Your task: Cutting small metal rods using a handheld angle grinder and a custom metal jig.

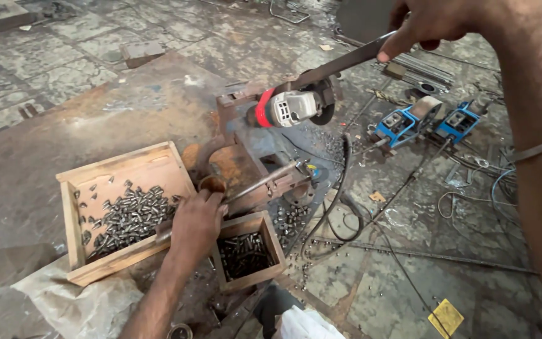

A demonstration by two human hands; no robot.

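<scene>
My left hand (197,221) is closed around the near end of a thin metal rod (263,181) that runs up and right into the rusty clamp of a cutting stand (246,144). My right hand (431,22) grips the long dark lever handle (340,61) at the top right. That lever carries an angle grinder (293,107) with a grey body, a red band and a dark disc, raised above the rod. A large wooden box (79,238) of short cut metal pieces sits left of my left hand. A smaller wooden box (276,242) of similar pieces sits right below it.
Two blue clamp tools (403,125) lie on the floor at right, among cables (340,188) and loose wire. Small metal pieces are scattered near the stand. A rusty steel plate (95,119) lies behind the boxes. A yellow scrap (446,317) and grey cloth (76,301) lie near me.
</scene>
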